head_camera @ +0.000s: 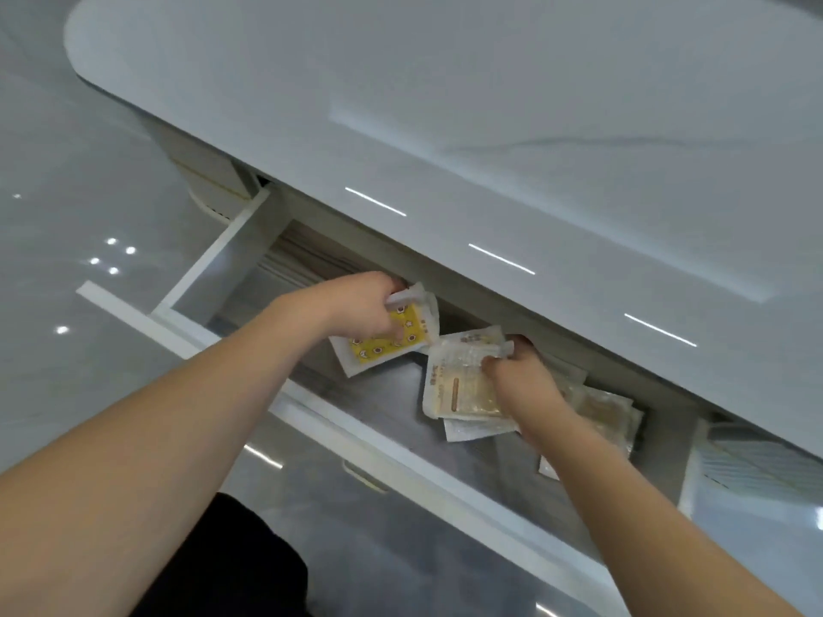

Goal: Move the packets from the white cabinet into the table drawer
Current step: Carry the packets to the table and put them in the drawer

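The table drawer is pulled out under the white tabletop. Inside it my left hand grips a yellow patterned packet by its upper end, holding it tilted over the drawer floor. My right hand grips a pale beige packet lying on top of a white one. Further right in the drawer lie more pale packets, partly hidden by my right arm and by the tabletop's edge. The white cabinet is not in view.
The tabletop overhangs the back of the drawer. A round white table base stands at the left. Glossy grey floor surrounds the table. At the lower right a white ribbed part sits under the table.
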Demonstrator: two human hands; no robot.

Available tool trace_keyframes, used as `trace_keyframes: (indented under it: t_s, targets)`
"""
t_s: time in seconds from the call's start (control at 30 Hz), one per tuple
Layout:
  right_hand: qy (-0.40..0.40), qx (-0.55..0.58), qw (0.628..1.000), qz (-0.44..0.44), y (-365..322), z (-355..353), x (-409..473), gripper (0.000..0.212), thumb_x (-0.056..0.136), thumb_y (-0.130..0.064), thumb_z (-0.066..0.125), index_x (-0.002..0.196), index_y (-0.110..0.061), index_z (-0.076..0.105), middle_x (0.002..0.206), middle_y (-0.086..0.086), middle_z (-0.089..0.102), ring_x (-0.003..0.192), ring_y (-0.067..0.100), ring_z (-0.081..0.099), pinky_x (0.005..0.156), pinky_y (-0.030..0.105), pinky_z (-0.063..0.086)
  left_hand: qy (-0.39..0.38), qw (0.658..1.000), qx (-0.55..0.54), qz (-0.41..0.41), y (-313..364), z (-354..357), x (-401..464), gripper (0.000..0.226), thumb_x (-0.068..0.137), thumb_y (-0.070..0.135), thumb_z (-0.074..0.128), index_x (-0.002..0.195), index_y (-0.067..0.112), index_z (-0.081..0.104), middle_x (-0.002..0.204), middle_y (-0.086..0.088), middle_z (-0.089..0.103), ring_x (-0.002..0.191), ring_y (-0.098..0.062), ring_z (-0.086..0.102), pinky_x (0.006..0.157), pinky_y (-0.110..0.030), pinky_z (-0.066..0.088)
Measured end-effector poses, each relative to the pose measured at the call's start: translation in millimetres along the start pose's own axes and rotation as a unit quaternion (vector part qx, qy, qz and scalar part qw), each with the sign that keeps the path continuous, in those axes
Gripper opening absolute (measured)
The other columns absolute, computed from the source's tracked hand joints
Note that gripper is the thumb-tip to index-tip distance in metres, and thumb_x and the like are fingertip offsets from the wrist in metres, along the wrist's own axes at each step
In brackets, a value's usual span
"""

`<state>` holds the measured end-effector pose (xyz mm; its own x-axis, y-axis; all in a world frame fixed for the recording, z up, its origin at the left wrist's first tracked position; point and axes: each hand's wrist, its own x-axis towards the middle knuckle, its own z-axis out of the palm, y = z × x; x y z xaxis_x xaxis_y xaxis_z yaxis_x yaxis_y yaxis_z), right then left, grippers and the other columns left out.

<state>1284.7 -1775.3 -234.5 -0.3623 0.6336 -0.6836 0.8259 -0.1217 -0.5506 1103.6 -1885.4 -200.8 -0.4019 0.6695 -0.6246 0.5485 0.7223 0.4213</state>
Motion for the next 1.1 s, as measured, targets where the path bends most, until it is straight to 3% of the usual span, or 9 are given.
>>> trace_keyframes:
  t_s: [0.2,0.3,0.5,0.63,0.73,0.83,0.97,1.0,1.1]
  targets:
    - [0.033,0.023,0.997,-0.070,11.5,14.1,25.2,0.018,0.096,-0.019,0.048,0.114,-0.021,0.048,0.113,0.003,0.063,0.098,0.025,0.064,0.082,0.040,0.057,-0.017,0.996,0.071,-0.048,-16.7,12.3,40.5,0.051,0.082,0.033,0.076,0.125,0.016,0.055,0.100,-0.001,0.065,0.087,-0.020,0.066,0.079,-0.036,0.057]
    - [0.060,0.030,0.995,-0.073,20.0,14.9,23.5,0.018,0.095,-0.019,0.049,0.112,-0.022,0.044,0.113,0.003,0.062,0.096,0.026,0.063,0.082,0.042,0.057,-0.005,0.996,0.066,-0.051,-22.6,16.5,44.9,0.049,0.081,0.033,0.078,0.121,0.015,0.056,0.097,-0.001,0.067,0.086,-0.020,0.067,0.076,-0.036,0.057]
    - [0.083,0.092,0.988,-0.090,28.2,10.6,10.6,0.023,0.094,-0.014,0.051,0.111,-0.024,0.040,0.104,0.001,0.058,0.082,0.016,0.058,0.058,0.027,0.049,0.027,0.999,0.017,-0.032,-19.0,24.9,46.6,0.054,0.084,0.030,0.074,0.131,0.016,0.052,0.105,-0.004,0.065,0.090,-0.023,0.065,0.073,-0.036,0.056]
    - [0.078,0.127,0.986,-0.073,29.0,14.7,13.1,0.024,0.092,-0.011,0.054,0.112,-0.020,0.045,0.104,0.002,0.061,0.090,0.022,0.064,0.075,0.041,0.059,0.056,0.998,0.020,-0.017,-14.2,27.1,51.9,0.062,0.089,0.026,0.068,0.144,0.016,0.040,0.131,-0.009,0.057,0.108,-0.027,0.060,0.085,-0.035,0.053]
    - [0.080,0.136,0.986,-0.057,28.8,17.3,16.1,0.023,0.092,-0.008,0.053,0.110,-0.020,0.046,0.102,0.003,0.062,0.087,0.022,0.064,0.075,0.041,0.060,0.069,0.995,0.065,-0.006,-13.7,26.7,58.2,0.055,0.086,0.029,0.069,0.135,0.019,0.047,0.117,-0.007,0.060,0.092,-0.024,0.061,0.065,-0.029,0.051]
    - [0.087,0.069,0.991,-0.080,24.8,20.0,15.2,0.029,0.091,-0.006,0.050,0.117,-0.018,0.044,0.102,0.003,0.060,0.079,0.016,0.059,0.062,0.034,0.056,0.079,0.988,0.132,-0.009,-16.1,26.2,62.3,0.042,0.086,0.031,0.067,0.123,0.017,0.053,0.101,-0.003,0.059,0.084,-0.022,0.059,0.065,-0.027,0.046]
    - [0.111,-0.041,0.984,-0.132,20.9,23.2,13.5,0.049,0.088,-0.003,0.045,0.135,-0.015,0.037,0.095,0.005,0.056,0.076,0.021,0.060,0.054,0.029,0.050,0.098,0.977,0.187,-0.008,-16.3,26.9,65.3,0.038,0.088,0.032,0.062,0.122,0.017,0.052,0.103,-0.004,0.058,0.082,-0.021,0.057,0.062,-0.027,0.044]
    - [0.116,-0.066,0.981,-0.141,20.6,24.0,13.3,0.056,0.088,-0.003,0.046,0.141,-0.016,0.033,0.103,0.007,0.056,0.083,0.024,0.061,0.058,0.031,0.052,0.109,0.975,0.195,-0.003,-17.9,28.0,67.0,0.040,0.087,0.032,0.061,0.123,0.018,0.052,0.104,-0.005,0.058,0.086,-0.023,0.058,0.064,-0.028,0.045]
    - [0.134,-0.150,0.967,-0.158,21.6,25.5,14.3,0.070,0.089,-0.008,0.051,0.152,-0.015,0.020,0.143,0.012,0.041,0.125,0.030,0.046,0.099,0.039,0.047,0.136,0.970,0.199,0.009,-20.7,30.8,73.6,0.044,0.084,0.034,0.059,0.124,0.018,0.051,0.113,-0.007,0.059,0.099,-0.027,0.060,0.071,-0.031,0.048]
